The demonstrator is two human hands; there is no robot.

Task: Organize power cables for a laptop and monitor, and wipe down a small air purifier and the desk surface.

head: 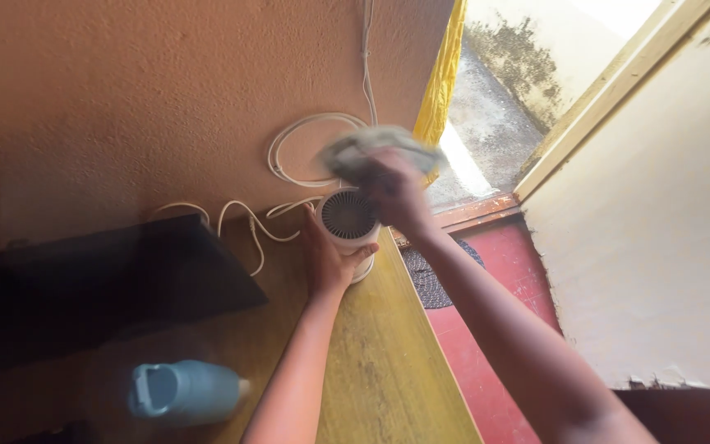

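Left hand (328, 261): fingers wrapped round the side of a small white fan (348, 219), which stands at the far edge of the table (388, 370) near the wall. Right hand (398, 196): fingers closed on a grey cloth (375, 148), held just above the fan's grille. White cable (289, 164) lies coiled behind the fan; blue bottle (182, 390) lies on the table, well apart.

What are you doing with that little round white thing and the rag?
The left hand grips a small white fan standing at the edge of a wooden table by the wall. The right hand holds a grey cloth bunched just above the fan's dark grille. A white cable loops along the wall behind it, and a pale blue bottle lies on the table nearer the camera.
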